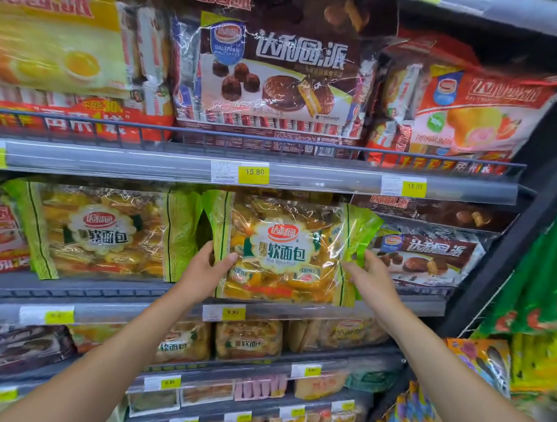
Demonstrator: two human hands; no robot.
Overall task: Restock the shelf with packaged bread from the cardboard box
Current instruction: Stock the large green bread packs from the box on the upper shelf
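**Senior inspector:** Where is the task's item sitting?

**Field inspector:** The bread bag [285, 252] is standing upright at the centre of the frame, over the front lip of the middle shelf [76, 289]. I cannot tell whether its base is resting there or hanging just clear. The cardboard box is not showing.

**Senior inspector:** And the hands?

**Field inspector:** The left hand [204, 268] is gripping the lower left edge, with the thumb lying across the front film and the fingers going behind. The right hand [371, 274] is pinching the green side seal at the lower right.

**Senior inspector:** What is threatening the placement?

**Field inspector:** In my judgement, three things.
- Both grips are sitting low, so the bag could be tipping forward off the lip if it is released early.
- The slot is looking tight. The neighbouring bread bag [100, 231] is crowding the left and the chocolate pie pack [428, 255] is lying just beside the right. Pushing in could be crumpling a seal or shoving a neighbour askew.
- The film is looking slick, so the right pinch could be slipping.
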